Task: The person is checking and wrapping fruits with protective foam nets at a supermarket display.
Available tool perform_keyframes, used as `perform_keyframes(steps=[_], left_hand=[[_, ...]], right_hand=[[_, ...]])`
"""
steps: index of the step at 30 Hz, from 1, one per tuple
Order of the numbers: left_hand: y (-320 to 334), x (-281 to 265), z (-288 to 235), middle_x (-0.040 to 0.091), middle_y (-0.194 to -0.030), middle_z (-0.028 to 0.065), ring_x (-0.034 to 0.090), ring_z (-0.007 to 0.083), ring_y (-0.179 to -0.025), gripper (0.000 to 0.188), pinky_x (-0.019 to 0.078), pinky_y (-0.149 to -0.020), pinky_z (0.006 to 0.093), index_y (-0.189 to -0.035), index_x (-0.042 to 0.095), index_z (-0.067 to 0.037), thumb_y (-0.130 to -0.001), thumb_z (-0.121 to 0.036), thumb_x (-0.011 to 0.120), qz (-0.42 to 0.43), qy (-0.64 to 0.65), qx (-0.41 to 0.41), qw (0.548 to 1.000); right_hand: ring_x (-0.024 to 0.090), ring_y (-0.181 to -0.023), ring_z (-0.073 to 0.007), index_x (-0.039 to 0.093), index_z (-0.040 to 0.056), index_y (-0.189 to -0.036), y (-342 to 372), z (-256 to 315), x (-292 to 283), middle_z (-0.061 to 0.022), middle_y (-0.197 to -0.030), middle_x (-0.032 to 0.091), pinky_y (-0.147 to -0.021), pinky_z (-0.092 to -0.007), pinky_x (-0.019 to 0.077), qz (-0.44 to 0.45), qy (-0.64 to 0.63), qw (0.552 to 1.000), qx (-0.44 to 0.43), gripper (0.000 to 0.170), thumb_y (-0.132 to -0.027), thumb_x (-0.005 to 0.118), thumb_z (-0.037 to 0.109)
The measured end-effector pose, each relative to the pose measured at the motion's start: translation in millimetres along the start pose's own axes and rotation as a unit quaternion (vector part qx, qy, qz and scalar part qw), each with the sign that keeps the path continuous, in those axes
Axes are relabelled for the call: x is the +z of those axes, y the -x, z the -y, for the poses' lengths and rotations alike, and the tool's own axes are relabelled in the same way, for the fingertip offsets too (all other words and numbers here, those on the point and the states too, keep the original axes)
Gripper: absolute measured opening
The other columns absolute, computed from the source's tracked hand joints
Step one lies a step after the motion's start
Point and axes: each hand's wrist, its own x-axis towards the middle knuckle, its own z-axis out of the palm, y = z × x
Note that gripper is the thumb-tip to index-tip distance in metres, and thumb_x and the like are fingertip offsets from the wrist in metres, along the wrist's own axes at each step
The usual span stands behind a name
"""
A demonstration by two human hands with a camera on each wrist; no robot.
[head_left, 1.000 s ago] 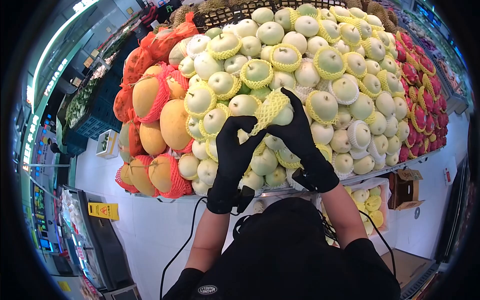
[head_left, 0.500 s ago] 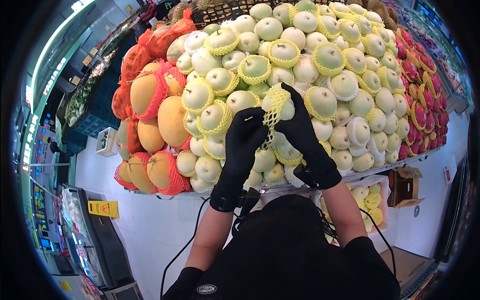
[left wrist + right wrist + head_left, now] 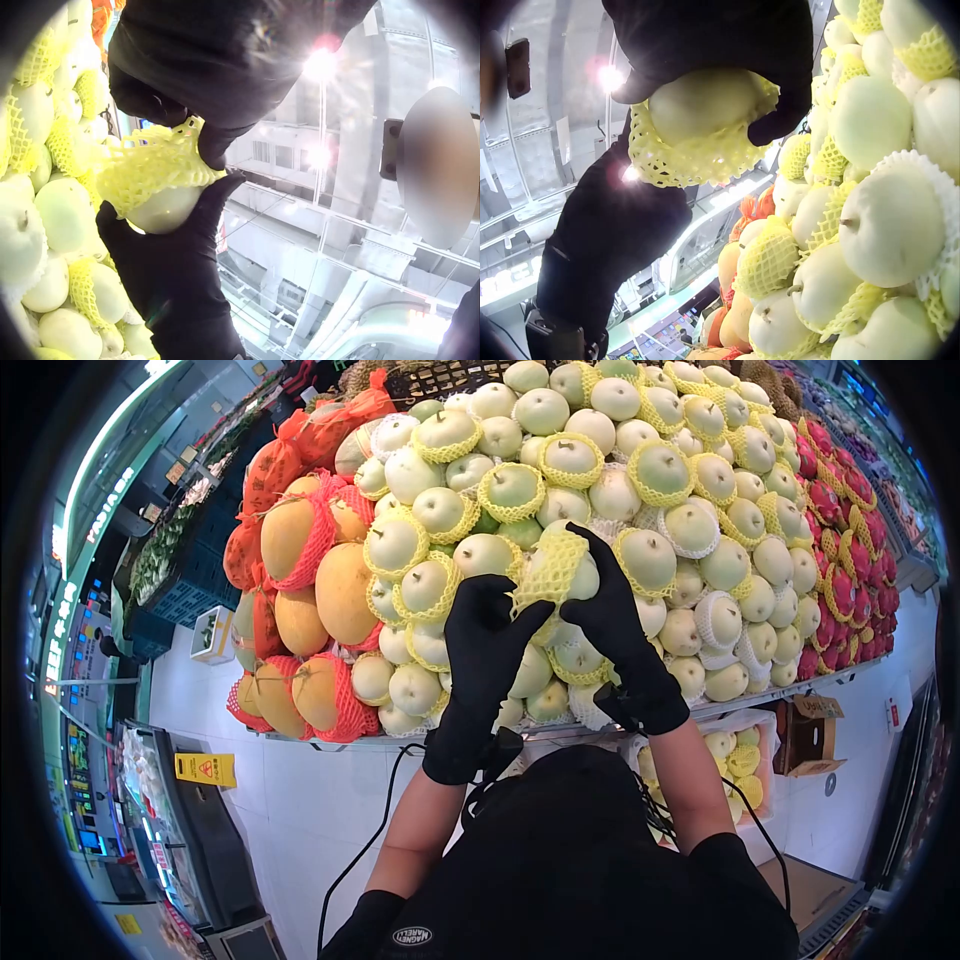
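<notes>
A pale green melon (image 3: 584,576) is held above the pile by my black-gloved right hand (image 3: 612,618), with fingers and thumb curled round its side. A yellow foam net sleeve (image 3: 550,568) covers much of this melon; bare skin (image 3: 166,210) shows at one end in the left wrist view. My gloved left hand (image 3: 488,638) is at the sleeve's loose edge, thumb and fingers pinching the mesh in the left wrist view. In the right wrist view the sleeve's open mesh (image 3: 697,161) hangs round the melon, and my left hand (image 3: 619,225) is partly hidden behind it.
Pale melons (image 3: 648,560), many in foam nets, fill the sloped stand. Yellow melons (image 3: 348,595) in red nets lie left, dragon fruit (image 3: 840,595) right. Below the stand are a box of melons (image 3: 742,760) and a cardboard box (image 3: 808,735). A yellow floor sign (image 3: 205,768) stands left.
The left hand drew the net out leftward, let its end hang with curled fingers beside it, and now holds its edge again. The right hand keeps hold of the melon nearly in place.
</notes>
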Motion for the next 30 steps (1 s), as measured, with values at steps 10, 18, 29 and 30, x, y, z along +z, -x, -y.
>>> perform_keyframes(steps=[10,18,29,30], left_hand=[[8,4,23,0.060,-0.092,0.0035,0.057,0.0124,-0.082,0.037,0.0481,-0.077,0.0277,-0.101,0.058,-0.002,-0.072,-0.005,0.081,0.037,-0.026,0.037,0.998],[6,4,38,0.059,-0.083,0.0009,0.053,0.0106,-0.075,0.026,0.0457,-0.074,0.0261,-0.089,0.060,-0.003,-0.074,-0.007,0.080,-0.003,-0.027,0.083,0.996],[4,2,36,0.058,-0.078,0.0007,0.050,0.0088,-0.068,0.028,0.0443,-0.063,0.0266,-0.084,0.059,-0.003,-0.073,-0.011,0.083,-0.008,0.025,0.040,0.999],[3,3,37,0.058,-0.077,0.0004,0.049,0.0086,-0.067,0.028,0.0440,-0.063,0.0263,-0.084,0.059,-0.003,-0.072,-0.012,0.083,-0.001,0.029,0.017,0.999]], right_hand=[[0.050,-0.120,-0.0209,0.039,0.0040,-0.139,2,-6,3,-0.0119,-0.129,0.051,-0.102,-0.0347,0.0421,-0.047,-0.079,0.995,0.026,0.067,-0.079,0.069,0.009],[0.050,-0.120,-0.0208,0.039,0.0034,-0.139,2,-5,4,-0.0120,-0.128,0.051,-0.102,-0.0344,0.0421,-0.053,-0.048,0.997,0.027,0.068,-0.080,0.072,0.013],[0.049,-0.121,-0.0206,0.041,0.0032,-0.138,0,-5,5,-0.0120,-0.129,0.051,-0.104,-0.0343,0.0403,-0.061,-0.045,0.997,0.022,0.067,-0.079,0.071,0.012],[0.049,-0.122,-0.0205,0.041,0.0032,-0.138,1,-4,5,-0.0119,-0.129,0.051,-0.104,-0.0342,0.0401,-0.058,-0.055,0.997,0.022,0.067,-0.079,0.071,0.011]])
